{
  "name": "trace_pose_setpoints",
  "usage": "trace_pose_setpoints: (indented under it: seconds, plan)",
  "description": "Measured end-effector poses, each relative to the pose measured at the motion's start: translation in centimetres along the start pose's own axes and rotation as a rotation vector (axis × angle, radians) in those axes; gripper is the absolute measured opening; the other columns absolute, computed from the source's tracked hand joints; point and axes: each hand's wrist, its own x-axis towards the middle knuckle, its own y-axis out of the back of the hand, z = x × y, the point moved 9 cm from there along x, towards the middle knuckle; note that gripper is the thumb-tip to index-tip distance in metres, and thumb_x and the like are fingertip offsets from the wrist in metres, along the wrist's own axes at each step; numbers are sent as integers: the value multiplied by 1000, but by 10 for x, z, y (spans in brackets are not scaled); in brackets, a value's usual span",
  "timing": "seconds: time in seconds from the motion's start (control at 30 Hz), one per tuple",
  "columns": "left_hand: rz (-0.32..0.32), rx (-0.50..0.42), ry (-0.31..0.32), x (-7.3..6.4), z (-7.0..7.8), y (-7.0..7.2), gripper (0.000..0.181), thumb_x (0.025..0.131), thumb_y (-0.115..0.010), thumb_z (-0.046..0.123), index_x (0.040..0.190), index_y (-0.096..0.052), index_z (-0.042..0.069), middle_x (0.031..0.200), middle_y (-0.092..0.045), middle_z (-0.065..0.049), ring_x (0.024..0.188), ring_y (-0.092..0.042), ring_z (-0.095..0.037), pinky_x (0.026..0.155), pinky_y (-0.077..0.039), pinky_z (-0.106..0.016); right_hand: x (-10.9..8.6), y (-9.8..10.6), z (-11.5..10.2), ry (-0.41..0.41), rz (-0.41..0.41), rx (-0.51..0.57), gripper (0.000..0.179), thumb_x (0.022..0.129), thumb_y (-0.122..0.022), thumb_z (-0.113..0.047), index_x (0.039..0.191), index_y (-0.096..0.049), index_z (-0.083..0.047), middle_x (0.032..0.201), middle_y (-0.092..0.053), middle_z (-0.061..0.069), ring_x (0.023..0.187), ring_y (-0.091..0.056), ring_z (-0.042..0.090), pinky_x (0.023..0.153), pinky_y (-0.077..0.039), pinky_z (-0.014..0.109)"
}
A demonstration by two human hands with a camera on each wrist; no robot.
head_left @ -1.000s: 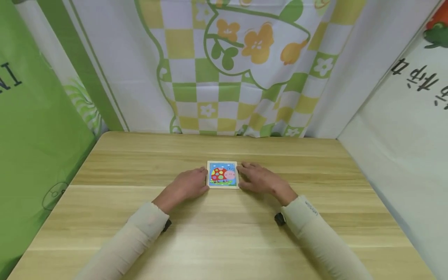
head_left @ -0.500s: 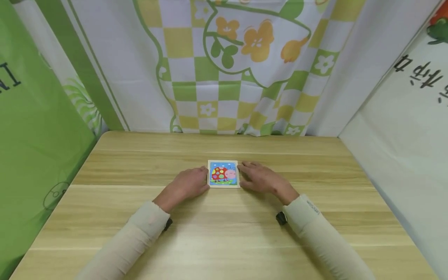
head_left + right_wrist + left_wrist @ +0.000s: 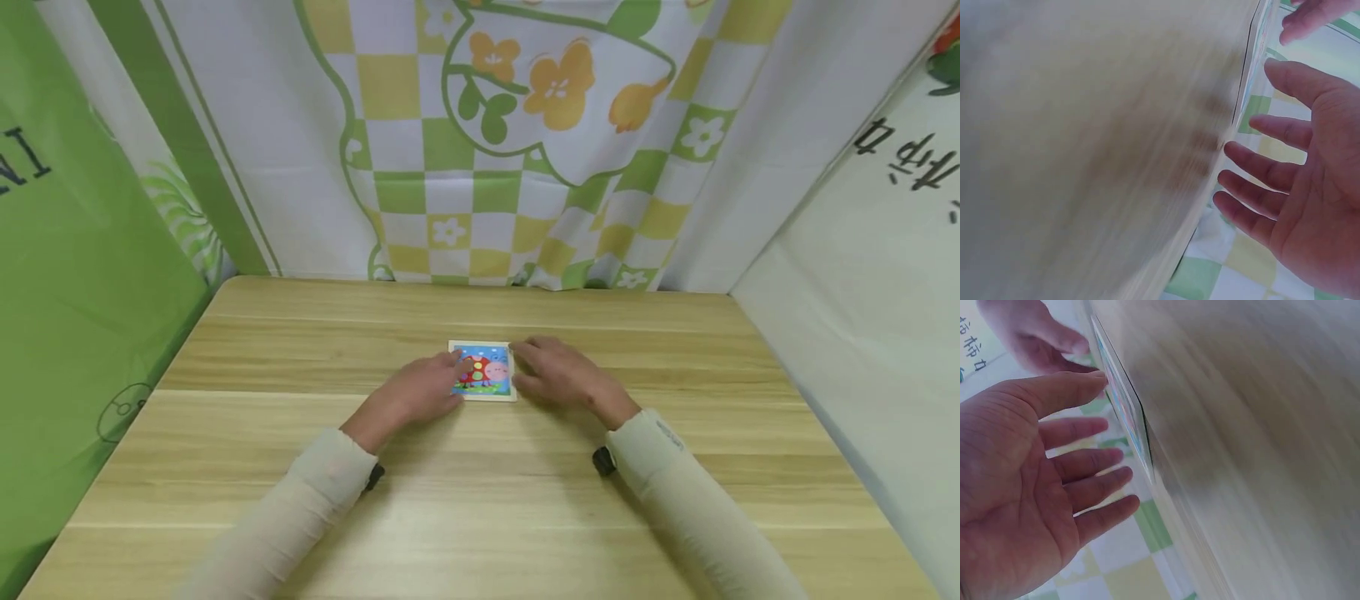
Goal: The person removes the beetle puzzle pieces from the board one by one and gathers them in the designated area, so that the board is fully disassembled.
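Note:
A small square ladybug puzzle (image 3: 489,383) in a pale frame lies flat on the wooden table (image 3: 480,508), near its middle. My left hand (image 3: 422,392) hovers over its left side, covering part of that edge. In the left wrist view, the left fingers (image 3: 1100,482) are spread and only slightly bent, with the thumb close to the puzzle's rim. My right hand (image 3: 561,373) is at the puzzle's right edge. From the right wrist view, its fingers (image 3: 1254,190) look spread and gently bent, with nothing between them; whether they touch the frame I cannot tell.
A checked curtain (image 3: 450,192) hangs behind the table's far edge. A green cloth (image 3: 82,275) borders the left side, and a white printed sheet (image 3: 847,275) the right.
My left hand has lifted off the puzzle's left edge and shifted right, partly over the picture. The right hand has stayed nearly in place, its fingers slightly moved at the right edge.

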Motion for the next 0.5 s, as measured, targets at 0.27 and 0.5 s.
trace_pose_setpoints:
  seconds: [0.27,0.5]
  plan:
    - [-45,67,-77,12,16,-8,53,104,-64,18,154,-50,17,163,-34,-17,147,-36,-36,115,-36,-49,14,0,0,23,14,48,50,102,-67,-30,144,-56,-5,138,-55,18,128,-50,36,107,-42,52]
    - [-98,-1,-28,19,15,-10,54,104,-58,7,155,-50,22,165,-29,-19,148,-32,-41,113,-35,-57,18,-4,4,-11,-25,85,54,101,-68,-34,145,-54,-7,141,-50,20,132,-45,37,106,-42,54]
